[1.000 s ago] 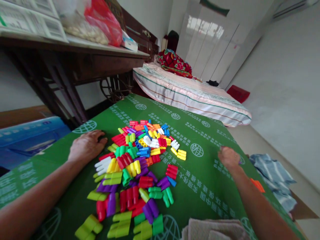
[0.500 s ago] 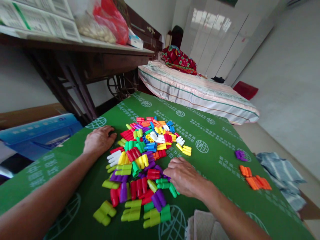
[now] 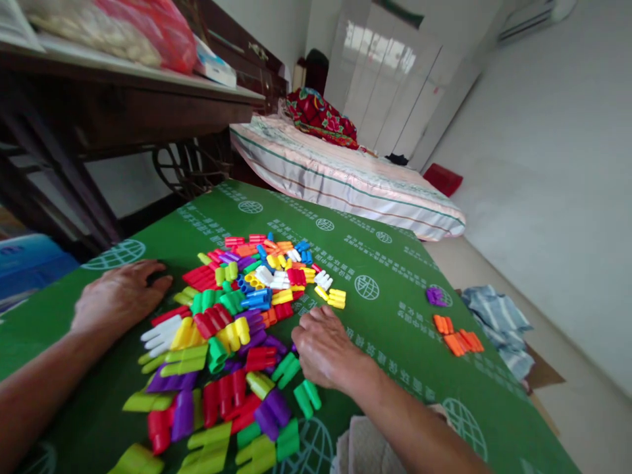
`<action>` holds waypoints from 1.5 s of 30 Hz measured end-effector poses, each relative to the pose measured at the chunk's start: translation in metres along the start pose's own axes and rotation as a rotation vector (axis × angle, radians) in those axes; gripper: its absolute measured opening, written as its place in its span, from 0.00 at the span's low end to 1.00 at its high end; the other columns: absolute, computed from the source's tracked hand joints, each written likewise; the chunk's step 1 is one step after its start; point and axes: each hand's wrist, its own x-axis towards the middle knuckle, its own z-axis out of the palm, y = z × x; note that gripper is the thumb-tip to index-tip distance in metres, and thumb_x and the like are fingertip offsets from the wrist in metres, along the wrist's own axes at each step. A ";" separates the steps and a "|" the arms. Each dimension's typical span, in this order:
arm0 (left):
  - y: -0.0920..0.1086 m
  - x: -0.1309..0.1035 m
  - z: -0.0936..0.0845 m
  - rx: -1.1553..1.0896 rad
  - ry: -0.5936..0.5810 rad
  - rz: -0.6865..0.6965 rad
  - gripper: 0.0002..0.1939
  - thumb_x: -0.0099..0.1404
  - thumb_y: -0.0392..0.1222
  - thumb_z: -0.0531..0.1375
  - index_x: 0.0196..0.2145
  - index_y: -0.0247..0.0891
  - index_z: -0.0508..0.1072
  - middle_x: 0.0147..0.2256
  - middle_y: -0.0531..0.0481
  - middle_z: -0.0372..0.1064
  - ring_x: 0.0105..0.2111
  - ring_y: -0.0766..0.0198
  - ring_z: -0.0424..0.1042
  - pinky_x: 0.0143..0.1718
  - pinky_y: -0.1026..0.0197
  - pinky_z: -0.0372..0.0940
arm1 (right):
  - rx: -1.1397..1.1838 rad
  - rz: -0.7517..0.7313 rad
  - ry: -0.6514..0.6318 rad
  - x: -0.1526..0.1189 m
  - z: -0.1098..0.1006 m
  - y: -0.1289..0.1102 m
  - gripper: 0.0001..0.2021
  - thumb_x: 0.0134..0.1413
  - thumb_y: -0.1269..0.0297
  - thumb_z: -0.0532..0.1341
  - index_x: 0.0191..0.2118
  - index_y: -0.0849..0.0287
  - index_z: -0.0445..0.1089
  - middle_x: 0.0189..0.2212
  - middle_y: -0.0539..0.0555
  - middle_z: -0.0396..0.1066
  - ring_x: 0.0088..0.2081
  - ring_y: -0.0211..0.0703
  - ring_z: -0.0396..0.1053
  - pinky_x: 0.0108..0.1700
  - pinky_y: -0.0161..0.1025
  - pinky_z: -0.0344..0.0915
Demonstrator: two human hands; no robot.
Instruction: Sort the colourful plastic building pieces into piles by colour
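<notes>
A heap of plastic pieces in many colours, among them a red piece [image 3: 261,359] and a white piece [image 3: 162,336], covers the middle of the green table [image 3: 390,336]. My left hand [image 3: 121,294] lies on the table left of the heap, its fingers apart and nothing in them. At the heap's right edge is my right hand [image 3: 323,345], its fingers curled, with a bit of purple showing at the fingertips. Green pieces [image 3: 307,397] lie just below it. What the curled fingers hold, if anything, is hidden.
Orange pieces [image 3: 463,342] and a purple piece [image 3: 436,296] lie apart at the right. A grey cloth [image 3: 368,447] sits at the near edge under my right forearm. Behind are a bed [image 3: 345,171] and a dark desk [image 3: 148,112].
The view has shifted, so the table and heap appear further left. My right hand has moved slightly off the green pieces, which show more fully. My left hand stays resting on the table.
</notes>
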 end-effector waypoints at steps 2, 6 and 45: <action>0.001 0.000 -0.001 0.001 -0.008 -0.011 0.33 0.60 0.58 0.39 0.53 0.36 0.65 0.56 0.40 0.62 0.52 0.45 0.64 0.48 0.48 0.63 | 0.012 0.051 0.017 -0.003 -0.003 0.014 0.06 0.49 0.66 0.57 0.32 0.58 0.71 0.33 0.53 0.71 0.39 0.43 0.64 0.45 0.39 0.58; 0.002 -0.001 -0.003 -0.002 -0.013 -0.021 0.35 0.59 0.58 0.39 0.53 0.35 0.66 0.54 0.40 0.63 0.50 0.44 0.66 0.47 0.48 0.63 | -0.032 0.320 0.044 -0.020 -0.006 0.074 0.10 0.54 0.67 0.53 0.37 0.61 0.71 0.36 0.57 0.71 0.42 0.46 0.65 0.47 0.41 0.57; -0.001 0.002 -0.001 0.018 -0.042 0.003 0.32 0.62 0.57 0.41 0.54 0.35 0.63 0.55 0.39 0.62 0.50 0.45 0.65 0.47 0.49 0.62 | 0.222 0.374 0.014 -0.018 0.019 0.031 0.07 0.55 0.63 0.57 0.39 0.56 0.69 0.40 0.54 0.69 0.44 0.43 0.65 0.44 0.37 0.62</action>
